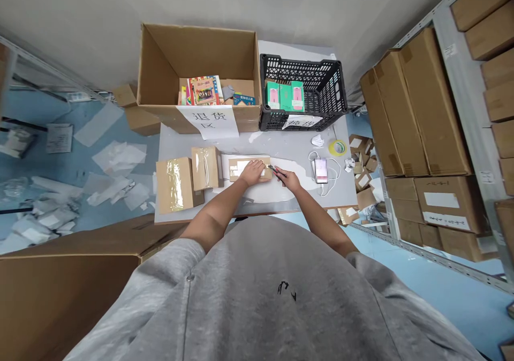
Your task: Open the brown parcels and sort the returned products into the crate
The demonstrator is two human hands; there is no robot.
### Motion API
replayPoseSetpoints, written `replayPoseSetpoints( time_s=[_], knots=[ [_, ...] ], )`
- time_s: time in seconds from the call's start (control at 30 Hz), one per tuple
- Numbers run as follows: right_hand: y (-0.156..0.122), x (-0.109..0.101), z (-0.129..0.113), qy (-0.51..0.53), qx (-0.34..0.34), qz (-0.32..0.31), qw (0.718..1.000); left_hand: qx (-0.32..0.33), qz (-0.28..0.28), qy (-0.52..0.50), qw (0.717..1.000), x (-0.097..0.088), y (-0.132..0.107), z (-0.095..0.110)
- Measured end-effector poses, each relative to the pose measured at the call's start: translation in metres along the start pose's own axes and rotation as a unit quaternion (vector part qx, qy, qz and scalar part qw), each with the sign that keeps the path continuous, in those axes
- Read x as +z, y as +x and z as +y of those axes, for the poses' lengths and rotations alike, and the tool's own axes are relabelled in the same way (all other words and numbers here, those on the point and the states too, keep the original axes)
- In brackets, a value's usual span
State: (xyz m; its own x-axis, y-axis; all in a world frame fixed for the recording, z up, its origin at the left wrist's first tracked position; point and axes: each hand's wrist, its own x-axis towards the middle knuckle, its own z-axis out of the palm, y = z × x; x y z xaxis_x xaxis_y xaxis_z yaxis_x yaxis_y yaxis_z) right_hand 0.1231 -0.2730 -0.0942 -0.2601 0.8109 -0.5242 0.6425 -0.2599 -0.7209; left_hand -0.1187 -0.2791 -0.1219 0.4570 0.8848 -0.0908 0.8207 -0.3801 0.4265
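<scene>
A small taped cardboard box [236,169] with a white label lies flat on a white sheet on the table. My left hand [252,172] rests on top of its right half, fingers spread out flat. At the box's right end, my right hand [289,180] is closed around a slim dark box cutter [276,170]. The cutter's tip touches or nearly touches the end of the box; I cannot tell which. Left of this box stand two more taped boxes, a tall one [205,168] and a larger one [174,186].
An open carton [160,114] of books and a black crate [304,120] of green boxes stand at the back. On the right are a phone [320,170] with a white cable and a yellow tape roll [337,147]. Shelves with cartons [433,104] line the right side.
</scene>
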Motion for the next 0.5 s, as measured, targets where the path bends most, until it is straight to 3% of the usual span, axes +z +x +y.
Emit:
replayPoseSetpoints(
  time_s=[0.13,0.37,0.5],
  knots=[
    [-0.010,0.010,0.004,0.021,0.012,0.017,1.000,0.012,-0.009,-0.001,1.000,0.003,-0.002,0.001],
    [0.006,0.009,-0.009,-0.014,0.019,0.015,1.000,0.027,-0.021,0.003,0.999,0.002,-0.003,0.003],
    [-0.004,0.011,-0.001,-0.013,0.028,0.013,0.999,0.034,-0.017,0.009,0.999,0.004,-0.004,0.003]
  ],
)
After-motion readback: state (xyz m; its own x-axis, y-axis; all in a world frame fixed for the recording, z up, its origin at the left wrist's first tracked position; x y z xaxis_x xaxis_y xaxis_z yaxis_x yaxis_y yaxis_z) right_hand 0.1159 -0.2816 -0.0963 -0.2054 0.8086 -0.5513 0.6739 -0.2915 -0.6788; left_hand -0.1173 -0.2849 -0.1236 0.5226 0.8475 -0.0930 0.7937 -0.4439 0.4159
